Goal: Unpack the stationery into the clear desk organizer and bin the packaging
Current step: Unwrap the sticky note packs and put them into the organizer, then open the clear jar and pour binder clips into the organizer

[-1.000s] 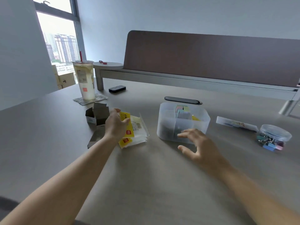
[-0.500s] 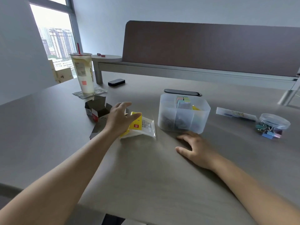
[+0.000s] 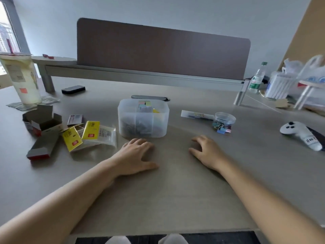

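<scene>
Both hands rest on the worktop (image 3: pixel 175 191) holding nothing: left hand (image 3: pixel 136 156) flat, right hand (image 3: pixel 206 153) loosely curled. Clear organizer (image 3: pixel 143 118) sits just beyond the left hand. Empty packets (image 3: pixel 91 135) and flattened boxes (image 3: pixel 41 131) lie left of it. Judged light, crinkly, slippery film; pinch at yellow header cards. Binder-clip jar (image 3: pixel 223 122) still unpacked.

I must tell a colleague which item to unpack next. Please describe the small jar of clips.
Start at the clear desk organizer in the middle of the desk. To its right stands a small round clear jar, holding colourful binder clips, its lid on.
</scene>
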{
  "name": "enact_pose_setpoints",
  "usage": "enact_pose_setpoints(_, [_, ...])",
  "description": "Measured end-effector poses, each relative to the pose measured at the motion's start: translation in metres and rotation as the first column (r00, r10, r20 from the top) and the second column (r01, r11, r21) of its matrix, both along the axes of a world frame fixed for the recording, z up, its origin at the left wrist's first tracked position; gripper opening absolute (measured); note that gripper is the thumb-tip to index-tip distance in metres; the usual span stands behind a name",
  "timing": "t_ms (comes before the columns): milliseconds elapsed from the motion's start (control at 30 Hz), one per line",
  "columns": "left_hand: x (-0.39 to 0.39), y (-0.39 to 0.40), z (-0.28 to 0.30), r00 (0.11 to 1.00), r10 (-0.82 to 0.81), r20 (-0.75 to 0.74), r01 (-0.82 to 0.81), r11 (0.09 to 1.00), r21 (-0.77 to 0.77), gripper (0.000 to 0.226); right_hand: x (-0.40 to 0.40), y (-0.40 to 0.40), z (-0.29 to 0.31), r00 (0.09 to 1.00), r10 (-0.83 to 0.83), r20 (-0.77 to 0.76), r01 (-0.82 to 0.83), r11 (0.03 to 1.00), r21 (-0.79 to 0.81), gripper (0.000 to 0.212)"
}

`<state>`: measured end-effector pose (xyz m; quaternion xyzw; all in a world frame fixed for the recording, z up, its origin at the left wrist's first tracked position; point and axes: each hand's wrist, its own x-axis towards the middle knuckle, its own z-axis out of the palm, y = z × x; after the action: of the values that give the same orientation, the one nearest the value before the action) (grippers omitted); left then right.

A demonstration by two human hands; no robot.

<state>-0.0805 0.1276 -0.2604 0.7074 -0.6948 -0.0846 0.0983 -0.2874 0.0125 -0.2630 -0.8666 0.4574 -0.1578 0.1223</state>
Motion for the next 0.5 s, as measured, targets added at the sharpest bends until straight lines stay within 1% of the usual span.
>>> enact_pose_setpoints(67, [-0.001,-0.009,0.000,0.999,0.018,0.042,-0.020,0.999,0.051,0.099,-0.002,-0.018,-0.002,0.999,-0.045,0.018,0.045,0.999,-0.017,0.050])
enact_pose_setpoints(133, [0.000,-0.014,0.000,0.998,0.032,0.060,-0.035,0.998,0.051,0.112,-0.003,-0.033,-0.004,0.995,-0.093,0.044,0.095,0.994,-0.058,0.052])
enact_pose_setpoints(267, [0.001,-0.026,-0.001,0.996,0.032,0.087,-0.035,0.999,0.032,0.116,-0.013,-0.054,0.001,0.968,-0.215,0.132,0.241,0.944,-0.225,0.056])
enact_pose_setpoints(333, [0.001,-0.032,-0.003,0.996,0.033,0.084,-0.035,0.999,0.024,0.118,-0.022,-0.064,0.004,0.944,-0.296,0.144,0.325,0.906,-0.270,0.060])
enact_pose_setpoints(367, [0.002,-0.033,-0.003,0.996,0.032,0.079,-0.034,0.999,0.025,0.123,-0.026,-0.068,0.004,0.930,-0.338,0.143,0.365,0.891,-0.269,0.063])
enact_pose_setpoints(433, [0.003,-0.034,-0.004,0.996,0.023,0.084,-0.025,0.999,0.030,0.140,-0.032,-0.074,0.002,0.902,-0.415,0.123,0.432,0.873,-0.224,0.073])
enact_pose_setpoints(500, [0.004,-0.034,-0.005,0.996,0.023,0.090,-0.026,0.999,0.022,0.145,-0.035,-0.080,-0.001,0.885,-0.447,0.128,0.464,0.870,-0.166,0.079])
